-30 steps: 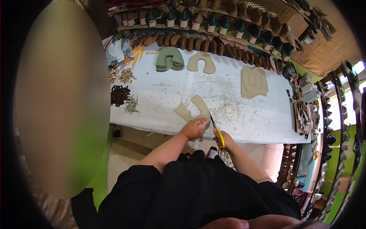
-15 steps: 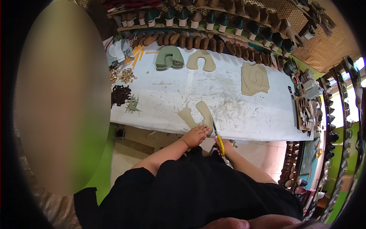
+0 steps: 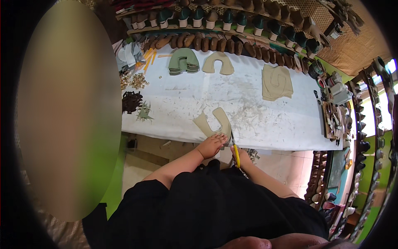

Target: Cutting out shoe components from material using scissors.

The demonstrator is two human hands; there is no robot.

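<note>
A beige U-shaped shoe-upper piece (image 3: 224,121) lies at the near edge of the white-covered table (image 3: 174,101). My left hand (image 3: 212,145) rests on its curved end with the fingers stretched out flat. In my right hand (image 3: 242,157) are yellow-handled scissors (image 3: 236,155), the fingers closed round the handles. Their dark blades point away from me along the right edge of the beige piece, beside my left fingertips. Whether the blades are apart is too small to tell.
Green U-shaped pieces (image 3: 183,55) and beige ones (image 3: 218,58) are stacked at the back. More beige sheets (image 3: 277,79) lie at the right. Gold fittings (image 3: 140,81), dark strips (image 3: 131,102) and green scraps (image 3: 144,112) sit at the left. Shoe lasts (image 3: 214,44) line the far side.
The scissors' handles have swung slightly to the left, so they stand straighter along the piece's edge. My left hand still lies on the beige piece.
</note>
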